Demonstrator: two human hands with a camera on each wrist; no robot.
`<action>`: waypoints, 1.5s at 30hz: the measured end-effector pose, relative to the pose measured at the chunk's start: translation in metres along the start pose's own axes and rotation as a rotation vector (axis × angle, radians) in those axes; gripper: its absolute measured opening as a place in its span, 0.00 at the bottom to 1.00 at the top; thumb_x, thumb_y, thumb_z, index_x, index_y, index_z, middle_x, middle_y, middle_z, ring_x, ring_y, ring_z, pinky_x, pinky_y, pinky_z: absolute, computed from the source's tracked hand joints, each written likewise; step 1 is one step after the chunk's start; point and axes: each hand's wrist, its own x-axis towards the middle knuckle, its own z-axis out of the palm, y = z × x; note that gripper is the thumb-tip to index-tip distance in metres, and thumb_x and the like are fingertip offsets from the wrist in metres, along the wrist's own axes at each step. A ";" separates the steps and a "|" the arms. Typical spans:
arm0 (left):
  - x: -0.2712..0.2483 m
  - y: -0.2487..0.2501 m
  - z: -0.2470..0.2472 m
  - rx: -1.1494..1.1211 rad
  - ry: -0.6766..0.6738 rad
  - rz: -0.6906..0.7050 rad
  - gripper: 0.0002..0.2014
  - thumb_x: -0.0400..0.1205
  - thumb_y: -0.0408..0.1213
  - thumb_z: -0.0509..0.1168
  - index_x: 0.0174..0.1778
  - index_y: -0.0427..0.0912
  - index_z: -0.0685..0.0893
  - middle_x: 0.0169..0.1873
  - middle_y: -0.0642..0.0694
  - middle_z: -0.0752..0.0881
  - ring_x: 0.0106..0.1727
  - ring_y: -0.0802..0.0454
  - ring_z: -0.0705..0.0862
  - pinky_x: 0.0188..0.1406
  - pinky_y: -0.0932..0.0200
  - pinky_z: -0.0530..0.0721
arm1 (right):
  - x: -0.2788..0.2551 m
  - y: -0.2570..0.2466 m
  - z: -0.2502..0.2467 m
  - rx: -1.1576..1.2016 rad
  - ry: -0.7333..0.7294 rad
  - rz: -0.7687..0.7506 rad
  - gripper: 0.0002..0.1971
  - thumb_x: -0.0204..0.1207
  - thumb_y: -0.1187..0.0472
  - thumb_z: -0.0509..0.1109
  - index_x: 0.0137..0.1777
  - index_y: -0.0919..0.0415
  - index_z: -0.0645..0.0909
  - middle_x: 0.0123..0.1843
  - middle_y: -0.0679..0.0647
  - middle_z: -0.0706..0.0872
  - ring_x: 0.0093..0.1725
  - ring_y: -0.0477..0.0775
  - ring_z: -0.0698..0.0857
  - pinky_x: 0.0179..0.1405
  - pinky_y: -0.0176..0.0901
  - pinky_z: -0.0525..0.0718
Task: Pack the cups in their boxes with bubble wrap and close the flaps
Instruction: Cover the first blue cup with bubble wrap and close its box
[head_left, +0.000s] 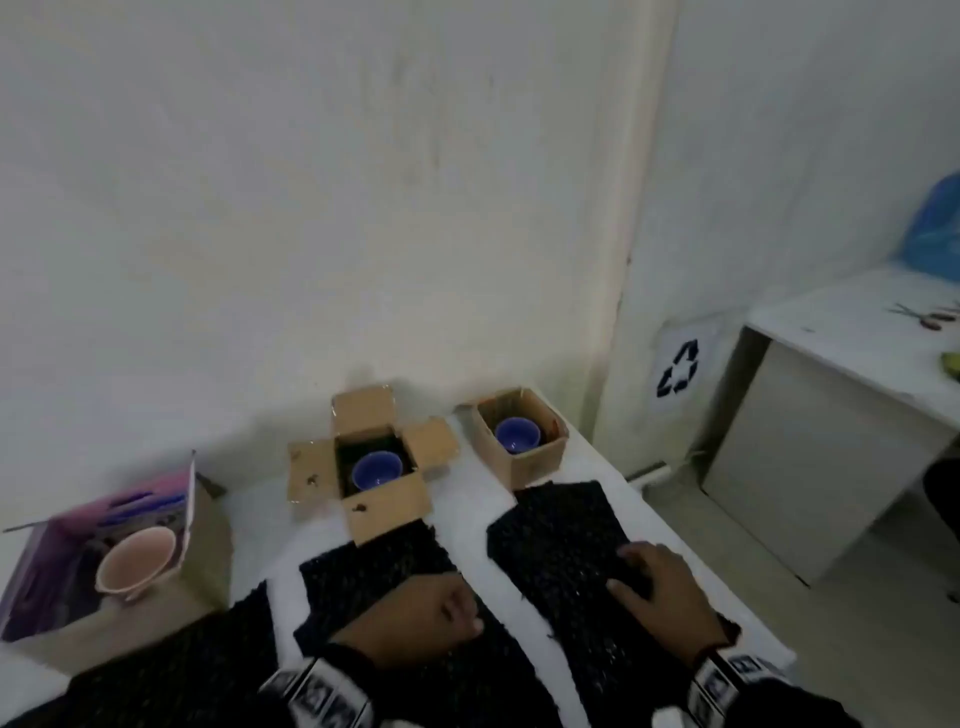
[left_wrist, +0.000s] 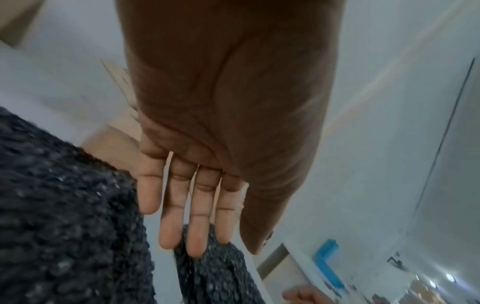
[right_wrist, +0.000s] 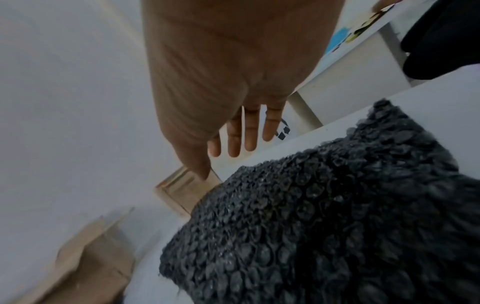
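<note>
Head view: white bench (head_left: 467, 525) against a pale wall. Three open boxes in a row at the back. Far-left box (head_left: 156, 582), pink and purple printed flaps, holding a round peach-pink cup (head_left: 136, 564) that rises above its rim. Middle cardboard box (head_left: 387, 506), four plain brown flaps spread outward, glossy blue cup (head_left: 377, 470) sunk inside. Right cardboard box (head_left: 519, 452), smaller, with another blue cup (head_left: 517, 435) inside. Three dark, pebbly bubble wrap sheets lying flat in front: left sheet (head_left: 182, 670), middle sheet (head_left: 374, 566), right sheet (head_left: 561, 540), its far edge touching the right box. Left hand (head_left: 415, 618) over the middle sheet, fingers tucked out of sight. Right hand (head_left: 660, 587) resting on the right sheet, fingers spread. Off to the right, a white cabinet (head_left: 831, 415) and a recycling symbol (head_left: 678, 368) on the wall.

Left wrist view: left hand (left_wrist: 221, 123) seen palm-side, fingers (left_wrist: 171, 216) straight and close together, holding nothing, above bumpy dark wrap (left_wrist: 64, 216).

Right wrist view: right hand (right_wrist: 228, 82) with straight, relaxed fingers (right_wrist: 250, 131), holding nothing, above rounded grey-black bubbles of wrap (right_wrist: 324, 216); blurred cardboard corner (right_wrist: 182, 191) just beyond.
</note>
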 end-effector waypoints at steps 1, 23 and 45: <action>0.014 0.005 0.006 0.013 -0.046 0.008 0.15 0.79 0.57 0.67 0.53 0.52 0.82 0.51 0.55 0.86 0.52 0.59 0.84 0.56 0.58 0.84 | 0.001 -0.003 0.004 -0.059 -0.106 -0.003 0.27 0.69 0.31 0.68 0.65 0.38 0.72 0.57 0.42 0.76 0.60 0.52 0.78 0.58 0.48 0.78; 0.157 0.059 0.101 -0.582 0.531 -0.177 0.20 0.74 0.62 0.70 0.45 0.47 0.86 0.38 0.51 0.89 0.39 0.56 0.88 0.37 0.66 0.80 | 0.049 0.013 0.001 0.421 -0.201 -0.153 0.14 0.67 0.60 0.82 0.37 0.49 0.77 0.35 0.44 0.82 0.38 0.41 0.81 0.39 0.32 0.78; 0.185 0.061 -0.034 -0.114 0.976 0.031 0.29 0.69 0.29 0.77 0.58 0.53 0.72 0.58 0.49 0.77 0.58 0.55 0.77 0.59 0.57 0.79 | 0.205 -0.043 -0.053 0.937 -0.096 0.090 0.13 0.78 0.77 0.59 0.53 0.59 0.72 0.46 0.53 0.76 0.44 0.53 0.77 0.42 0.44 0.79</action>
